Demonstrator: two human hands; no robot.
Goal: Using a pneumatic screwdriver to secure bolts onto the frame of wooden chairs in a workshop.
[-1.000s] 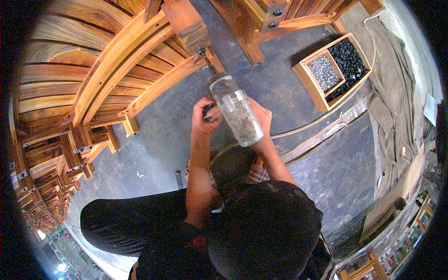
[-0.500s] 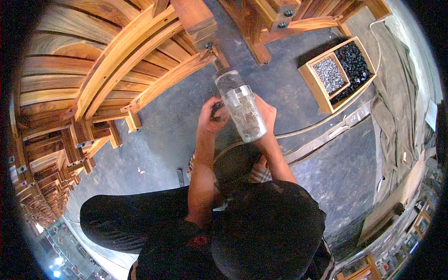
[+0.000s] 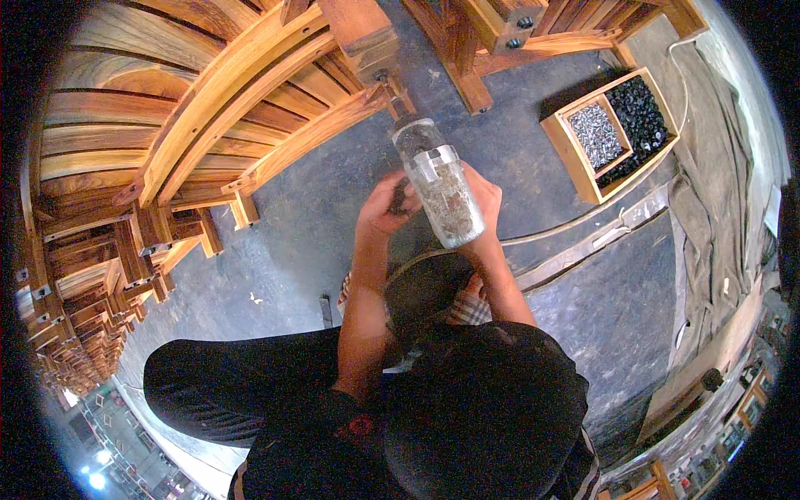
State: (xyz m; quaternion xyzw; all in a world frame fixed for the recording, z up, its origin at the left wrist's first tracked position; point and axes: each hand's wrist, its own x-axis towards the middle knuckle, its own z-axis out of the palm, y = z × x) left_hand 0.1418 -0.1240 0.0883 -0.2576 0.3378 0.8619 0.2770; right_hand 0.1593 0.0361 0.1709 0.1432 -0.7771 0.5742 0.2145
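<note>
Driver (image 3: 452,204), grey and scuffed, is gripped in your right hand (image 3: 485,200), whose fingers are largely hidden behind it; its nose (image 3: 404,108) points toward the dark fastener (image 3: 382,76) in the wooden post (image 3: 362,42), contact indeterminable. Your left hand (image 3: 383,208), just beside, is curled around blurred dark pieces (image 3: 401,199). Ahead to your right, a divided wooden box (image 3: 569,160) holds silvery hardware (image 3: 595,135) and black parts (image 3: 637,117).
</note>
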